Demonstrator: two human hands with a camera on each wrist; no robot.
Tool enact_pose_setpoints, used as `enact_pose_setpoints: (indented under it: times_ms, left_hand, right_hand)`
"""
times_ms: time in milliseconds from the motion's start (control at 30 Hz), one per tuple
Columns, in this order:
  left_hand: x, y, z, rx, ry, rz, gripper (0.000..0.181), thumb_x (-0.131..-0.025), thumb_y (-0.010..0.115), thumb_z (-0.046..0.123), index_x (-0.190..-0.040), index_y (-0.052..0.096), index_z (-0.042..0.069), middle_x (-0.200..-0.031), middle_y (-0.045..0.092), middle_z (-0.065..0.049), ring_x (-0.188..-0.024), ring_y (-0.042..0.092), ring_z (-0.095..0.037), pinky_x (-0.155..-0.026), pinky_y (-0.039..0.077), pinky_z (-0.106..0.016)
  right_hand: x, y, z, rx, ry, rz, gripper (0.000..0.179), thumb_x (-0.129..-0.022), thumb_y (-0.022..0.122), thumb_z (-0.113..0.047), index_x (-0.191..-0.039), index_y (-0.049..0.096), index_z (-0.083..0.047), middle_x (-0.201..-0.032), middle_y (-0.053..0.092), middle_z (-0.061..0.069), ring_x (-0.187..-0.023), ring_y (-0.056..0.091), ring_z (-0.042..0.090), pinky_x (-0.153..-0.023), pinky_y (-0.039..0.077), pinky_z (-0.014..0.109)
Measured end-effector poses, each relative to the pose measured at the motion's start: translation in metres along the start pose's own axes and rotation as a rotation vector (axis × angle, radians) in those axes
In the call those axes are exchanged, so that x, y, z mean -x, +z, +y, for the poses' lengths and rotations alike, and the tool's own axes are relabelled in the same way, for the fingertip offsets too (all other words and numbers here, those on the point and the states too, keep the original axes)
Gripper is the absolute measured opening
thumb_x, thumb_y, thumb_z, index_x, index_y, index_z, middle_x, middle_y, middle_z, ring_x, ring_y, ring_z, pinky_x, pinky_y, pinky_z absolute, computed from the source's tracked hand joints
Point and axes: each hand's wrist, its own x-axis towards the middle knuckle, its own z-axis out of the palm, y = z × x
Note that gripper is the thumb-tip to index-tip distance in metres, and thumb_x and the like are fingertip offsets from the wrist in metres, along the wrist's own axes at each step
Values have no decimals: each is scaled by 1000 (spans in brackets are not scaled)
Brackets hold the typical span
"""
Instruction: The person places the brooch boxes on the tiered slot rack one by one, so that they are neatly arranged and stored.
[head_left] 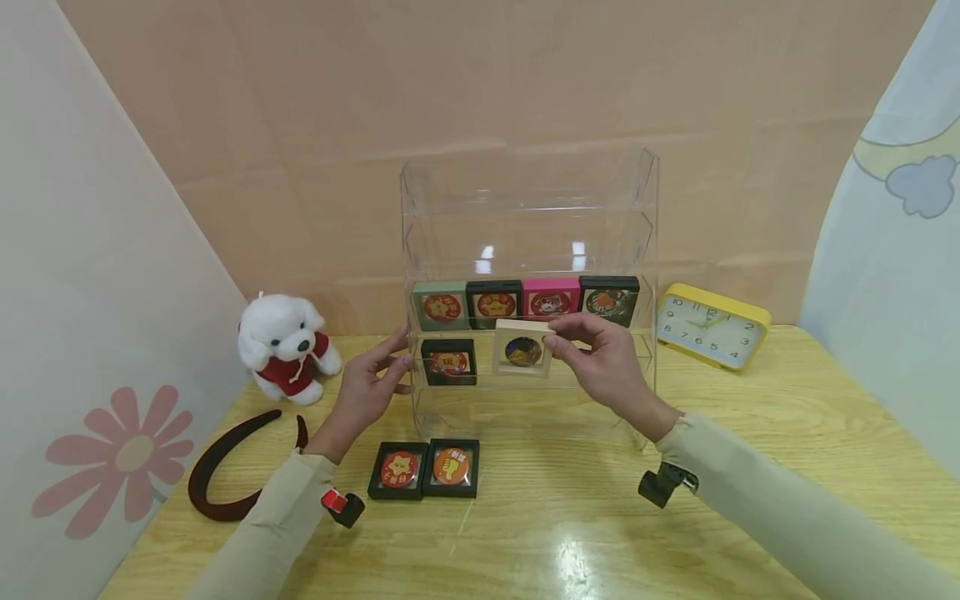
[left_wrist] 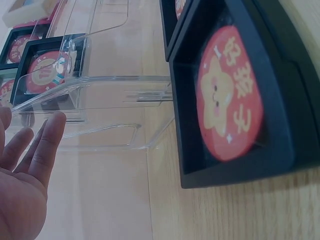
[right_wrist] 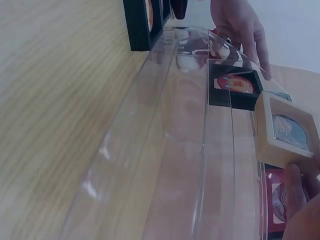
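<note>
The right hand [head_left: 607, 362] pinches a cream badge frame [head_left: 522, 352] just right of a black badge frame [head_left: 448, 362], at the clear acrylic rack [head_left: 529, 207].
Its window faces outward; square, it shows no clear long axis. Best kept upright, clear of the tier's lip; the left hand [head_left: 363, 385], fingers extended, touches the rack's side.

Booth-like space: cloth backdrop [head_left: 525, 92], wooden table [head_left: 540, 492]

Here's a cream frame [head_left: 501, 350], its disc [head_left: 522, 352] showing dark blue and gold! Pink case [head_left: 551, 285], pale green case [head_left: 440, 288], yellow-rimmed clock [head_left: 713, 326], wood-grained yellow table [head_left: 555, 492]!
</note>
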Motion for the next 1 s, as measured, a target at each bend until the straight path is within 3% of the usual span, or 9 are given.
enact_pose_setpoints:
  times_ms: [133,433,667,833,1000]
  left_hand:
    - [0,0,-1,2,4,-3,45,-94,53,-5,-139,43,-3,-125,53,-29,-94,61,-42,-60,58,-46]
    - [0,-1,-3,23,-12,-15,46,-95,52,-5,-140,42,-2,-126,51,-29,-97,59,-42,-62,58,-44]
    - [0,0,-3,16,-18,-11,46,-95,52,-5,-140,42,-3,-126,51,-29,-96,59,-42,-62,58,-42]
    - [1,0,-1,5,-18,-7,46,-95,52,-6,-140,42,-3,-126,52,-29,-95,60,-41,-62,58,-42]
    - [1,0,-1,10,-18,-6,46,-95,52,-6,-140,42,-2,-126,52,-29,-95,60,-41,-62,58,-41]
  right_hand:
    - [-7,3,-9,60,-4,17,12,-86,64,8,-97,65,11,-90,65,20,-83,65,20,-69,57,22]
    - [-12,14,-5,78,13,40,12,-86,66,5,-97,66,10,-93,67,19,-87,64,25,-70,56,20]
    - [-10,19,31,88,30,50,13,-86,69,-3,-99,70,0,-97,68,12,-91,64,25,-70,56,21]
    - [-5,23,39,114,20,34,14,-86,70,-10,-99,71,-4,-97,69,5,-92,64,18,-69,57,25]
    - [-2,27,12,135,12,25,14,-86,68,0,-99,68,5,-96,68,15,-92,64,26,-70,58,30]
